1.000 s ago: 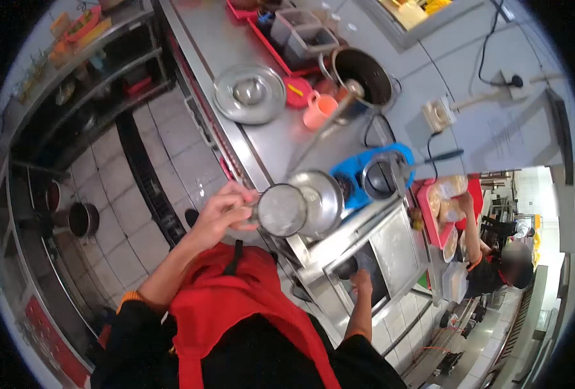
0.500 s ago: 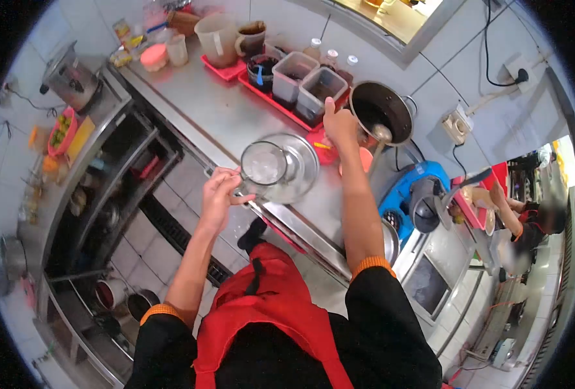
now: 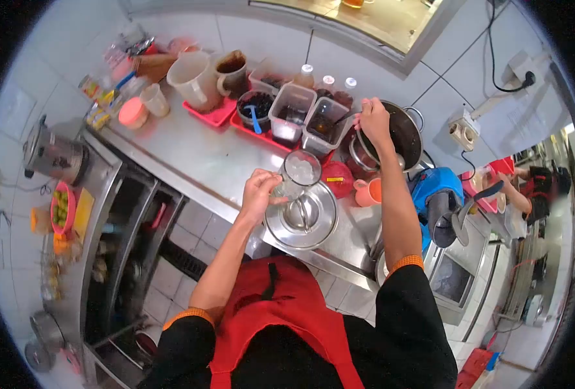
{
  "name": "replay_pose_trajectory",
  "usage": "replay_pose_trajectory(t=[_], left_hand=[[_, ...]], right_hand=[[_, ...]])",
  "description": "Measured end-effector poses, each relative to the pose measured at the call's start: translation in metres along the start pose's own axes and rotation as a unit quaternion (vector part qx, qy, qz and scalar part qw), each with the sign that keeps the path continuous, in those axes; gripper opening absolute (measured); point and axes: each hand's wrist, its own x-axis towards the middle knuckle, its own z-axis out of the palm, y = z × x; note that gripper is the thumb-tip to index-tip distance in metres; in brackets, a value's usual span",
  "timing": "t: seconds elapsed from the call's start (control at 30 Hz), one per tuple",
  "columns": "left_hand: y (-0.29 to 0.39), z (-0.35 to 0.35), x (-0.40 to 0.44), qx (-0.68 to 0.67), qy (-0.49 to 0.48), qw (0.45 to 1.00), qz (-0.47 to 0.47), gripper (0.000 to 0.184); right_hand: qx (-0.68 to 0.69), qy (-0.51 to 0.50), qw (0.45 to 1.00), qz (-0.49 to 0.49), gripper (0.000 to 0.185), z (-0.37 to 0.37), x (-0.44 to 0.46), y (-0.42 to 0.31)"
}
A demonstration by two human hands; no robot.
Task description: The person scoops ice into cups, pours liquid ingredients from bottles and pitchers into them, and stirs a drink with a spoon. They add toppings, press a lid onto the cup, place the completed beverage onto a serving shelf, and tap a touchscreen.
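Observation:
My left hand (image 3: 260,194) is closed round the handle of a glass mug (image 3: 300,170) with ice in it. The mug is held above the counter, partly over a round steel lid (image 3: 302,223) with a loop handle. Farther back, my right hand (image 3: 373,121) is closed on a thin dark handle, apparently a spoon (image 3: 347,118), which slants into a clear square container (image 3: 323,129) of dark contents. The spoon's lower end is hidden. Just right of that hand stands a large steel pot (image 3: 405,139).
Beside the container sits another clear square container (image 3: 292,111), and a dark-filled tub (image 3: 256,107) with a blue spoon. An orange cup (image 3: 368,192) and a red round lid (image 3: 337,178) lie nearer. A blue machine (image 3: 433,188) stands right; another person (image 3: 540,191) works beyond.
My left hand has carried the mug back and right, uncovering more of the steel lid. My right hand has gone from loosely raised to gripping the handle at the container. The view has shifted.

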Motion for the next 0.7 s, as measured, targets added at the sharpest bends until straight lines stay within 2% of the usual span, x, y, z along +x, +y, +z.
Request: replay_pose_trajectory(t=[0.17,0.23,0.27,0.43,0.57,0.7], left_hand=[[0.009,0.006,0.029,0.05,-0.025,0.997,-0.051,0.018],[0.014,0.004,0.041,0.058,-0.046,0.994,-0.077,0.018],[0.013,0.001,0.043,0.06,-0.06,0.992,-0.094,0.018],[0.017,-0.005,0.059,0.106,-0.099,0.983,-0.11,0.015],[0.012,-0.008,0.073,0.114,-0.115,0.979,-0.125,0.014],[0.011,-0.005,0.083,0.097,-0.146,0.975,-0.134,0.019]], right_hand=[[0.041,0.038,0.998,0.04,0.028,-0.02,0.017,0.003],[-0.028,0.021,0.999,-0.003,0.029,-0.03,0.016,0.006],[0.012,0.032,0.999,0.02,0.03,-0.031,0.013,0.003],[0.083,0.04,0.994,0.065,0.029,-0.042,-0.003,-0.032],[0.073,0.063,0.994,0.055,0.029,-0.05,-0.013,-0.062],[0.054,0.042,0.997,0.033,0.028,-0.058,-0.031,-0.094]])
